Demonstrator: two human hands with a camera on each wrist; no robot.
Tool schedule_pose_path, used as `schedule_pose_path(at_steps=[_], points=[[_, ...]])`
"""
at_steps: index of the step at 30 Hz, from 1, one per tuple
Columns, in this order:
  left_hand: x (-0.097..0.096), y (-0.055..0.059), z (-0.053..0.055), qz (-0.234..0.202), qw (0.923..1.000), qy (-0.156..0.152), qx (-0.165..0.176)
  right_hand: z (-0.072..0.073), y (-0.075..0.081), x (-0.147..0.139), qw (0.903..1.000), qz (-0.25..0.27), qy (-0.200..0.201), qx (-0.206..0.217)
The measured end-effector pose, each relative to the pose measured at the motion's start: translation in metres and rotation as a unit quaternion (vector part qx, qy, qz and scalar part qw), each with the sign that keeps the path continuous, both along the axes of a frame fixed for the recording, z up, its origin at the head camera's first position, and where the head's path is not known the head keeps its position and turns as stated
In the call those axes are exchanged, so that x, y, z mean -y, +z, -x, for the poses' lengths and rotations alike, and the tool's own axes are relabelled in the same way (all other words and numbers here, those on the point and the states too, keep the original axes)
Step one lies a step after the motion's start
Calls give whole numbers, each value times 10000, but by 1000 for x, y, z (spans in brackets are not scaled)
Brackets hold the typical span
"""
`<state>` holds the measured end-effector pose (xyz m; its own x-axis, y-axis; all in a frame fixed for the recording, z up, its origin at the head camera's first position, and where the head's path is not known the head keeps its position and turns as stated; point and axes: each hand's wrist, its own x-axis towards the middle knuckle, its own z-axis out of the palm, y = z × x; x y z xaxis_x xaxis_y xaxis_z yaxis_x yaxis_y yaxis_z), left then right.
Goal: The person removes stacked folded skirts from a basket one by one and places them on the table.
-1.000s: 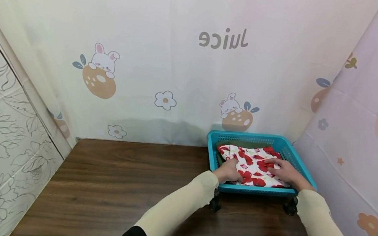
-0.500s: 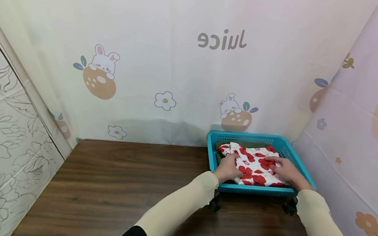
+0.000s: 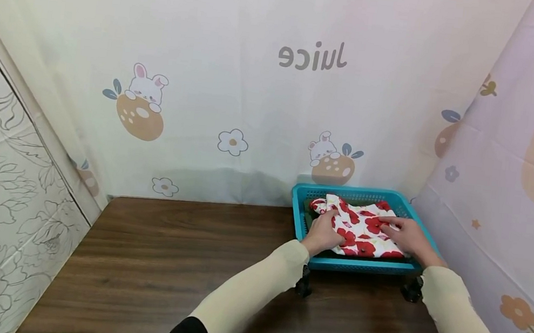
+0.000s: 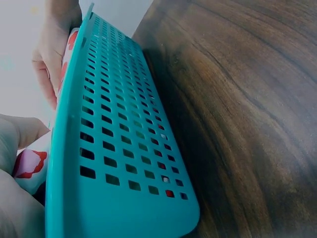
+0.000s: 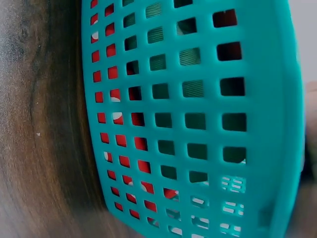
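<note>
A folded white cloth with red flowers lies in the blue-green plastic basket, over a dark green cloth. My left hand grips the floral cloth's left edge; in the left wrist view the left hand shows with the cloth between its fingers. At the other end, my right hand holds the floral cloth by its right side, fingertips on the top. Through the basket's holes in the right wrist view, red-and-white fabric shows below green fabric.
The basket stands at the back right of a brown wooden table, close to the printed curtain behind and the one on the right. Black wrist-camera mounts hang under both wrists, near the basket's front rim.
The floral cloth has shifted slightly away from the basket's front rim, its back left corner rising a little. My left hand has moved up from the front corner along the cloth's left edge.
</note>
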<state>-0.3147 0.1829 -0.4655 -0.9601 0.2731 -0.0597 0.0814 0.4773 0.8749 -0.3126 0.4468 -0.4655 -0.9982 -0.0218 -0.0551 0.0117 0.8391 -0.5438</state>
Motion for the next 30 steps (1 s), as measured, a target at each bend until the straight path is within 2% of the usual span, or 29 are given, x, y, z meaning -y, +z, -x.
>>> schedule_pose_path(at_steps=[3, 8, 10, 13, 19, 24, 30], points=[[1, 2, -1, -18, 10000, 4, -4, -1, 1, -3, 9998, 165, -112, -22], [3, 1, 0, -126, 9996, 11, -236, -5, 6, -5, 9991, 286, -204, -229], [3, 1, 2, -210, 9991, 40, -358, -7, 9, -5, 9992, 229, -186, -279], [5, 0, 3, -316, 9981, 36, -534, -9, 12, -5, 9996, 254, -39, -136], [16, 3, 5, -204, 9962, -291, -794, -11, 14, 0, 9985, 276, 456, 155], [31, 6, 12, -200, 9962, -441, -729, -14, 18, 8, 9967, 422, 675, 162], [45, 11, 16, -470, 9941, -717, -663, -15, 26, 22, 9974, 536, 489, -18]])
